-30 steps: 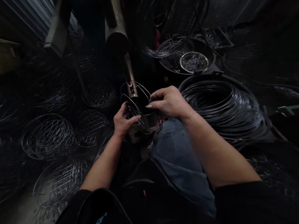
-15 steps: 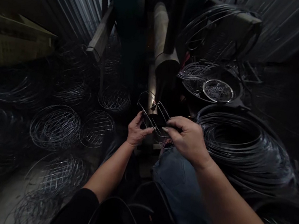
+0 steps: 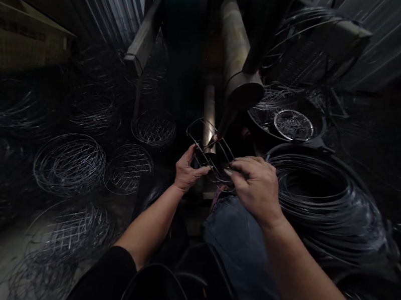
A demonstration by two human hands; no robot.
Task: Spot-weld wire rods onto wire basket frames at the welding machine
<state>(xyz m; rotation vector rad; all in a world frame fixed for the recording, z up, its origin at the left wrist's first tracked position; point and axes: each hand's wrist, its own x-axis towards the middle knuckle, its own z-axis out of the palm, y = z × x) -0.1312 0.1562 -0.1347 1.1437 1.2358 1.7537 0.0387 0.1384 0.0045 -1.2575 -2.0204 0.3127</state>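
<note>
Dark green covers one machine [image 3: 176, 39] at the far middle, and two metal bars reach towards me in front of it: one thick bar [image 3: 237, 39] above, one thin bar [image 3: 210, 108] below. One big coil of wire [image 3: 348, 229] lies near, on my right. One yellowish box [image 3: 22, 46] stands at the far left. One dark basin [image 3: 321, 119] sits beyond the coil, on the right. On the floor to my left I pick out four round wire grids [image 3: 129, 169]; the heaps around them are too dark to count. One round dish [image 3: 312, 131] of scraps rests in the basin. Between my two hands, one wire frame [image 3: 228, 149] is at the near end of the thin bar; I cannot tell whether they touch. My left hand [image 3: 186, 173] pinches the frame's left side between thumb and fingers, and my right hand [image 3: 257, 187] grips its near right end by the fingertips.
</note>
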